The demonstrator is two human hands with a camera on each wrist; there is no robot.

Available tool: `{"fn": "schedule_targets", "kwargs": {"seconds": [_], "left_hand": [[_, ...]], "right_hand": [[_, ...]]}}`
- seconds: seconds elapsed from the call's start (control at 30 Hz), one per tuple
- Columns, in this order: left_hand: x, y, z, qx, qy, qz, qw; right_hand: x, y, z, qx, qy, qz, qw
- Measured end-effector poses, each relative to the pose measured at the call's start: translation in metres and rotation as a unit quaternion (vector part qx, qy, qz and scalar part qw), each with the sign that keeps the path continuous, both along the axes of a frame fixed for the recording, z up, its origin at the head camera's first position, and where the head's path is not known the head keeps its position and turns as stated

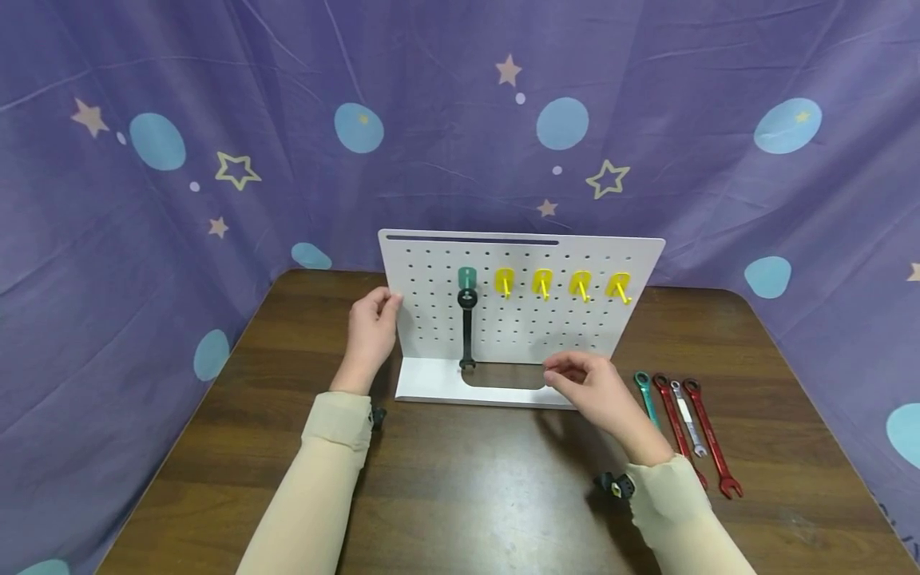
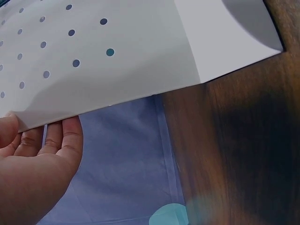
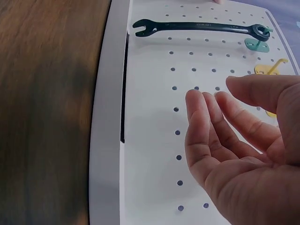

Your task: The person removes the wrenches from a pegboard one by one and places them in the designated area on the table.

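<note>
A white pegboard [image 1: 446, 319] stands upright on its base on the table. My left hand [image 1: 371, 329] grips the board's left edge, thumb in front and fingers behind, as the left wrist view shows. From a green hook [image 1: 467, 277] hangs a black wrench [image 1: 467, 327] by its ring end, its open jaw downward. My right hand [image 1: 592, 387] hovers in front of the lower right part of the board, fingers loosely bent and nothing between them. In the right wrist view the thumb stands apart from the fingertips [image 3: 194, 101].
Several yellow hooks [image 1: 542, 283] line the board right of the green one. On the table at right lie a green wrench [image 1: 644, 393], a silver wrench [image 1: 688, 418] and two red wrenches [image 1: 710, 435]. A purple patterned curtain [image 1: 460, 120] hangs behind.
</note>
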State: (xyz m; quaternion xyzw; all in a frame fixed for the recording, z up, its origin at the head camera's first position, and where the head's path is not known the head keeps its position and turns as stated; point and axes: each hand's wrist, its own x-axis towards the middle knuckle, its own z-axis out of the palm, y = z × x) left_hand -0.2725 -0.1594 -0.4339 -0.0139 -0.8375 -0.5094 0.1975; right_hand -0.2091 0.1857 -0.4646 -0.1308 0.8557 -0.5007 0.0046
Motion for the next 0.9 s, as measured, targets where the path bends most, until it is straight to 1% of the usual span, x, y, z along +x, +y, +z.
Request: {"fn": "schedule_targets", "kwargs": {"seconds": [0.2, 0.43, 0.67, 0.9], "left_hand": [[0.0, 0.0, 0.0, -0.001, 0.003, -0.001, 1.0], [-0.001, -0.001, 0.0, -0.001, 0.002, 0.002, 1.0], [-0.001, -0.001, -0.001, -0.001, 0.005, 0.001, 1.0], [-0.001, -0.001, -0.001, 0.0, 0.006, 0.0, 1.0]], "right_hand": [[0.0, -0.006, 0.001, -0.003, 0.0, 0.003, 1.0], [-0.001, -0.014, 0.0, -0.01, 0.01, 0.008, 1.0], [0.0, -0.02, 0.004, -0.016, 0.017, 0.011, 1.0], [-0.002, -0.024, 0.005, -0.026, 0.01, 0.016, 0.999]]}}
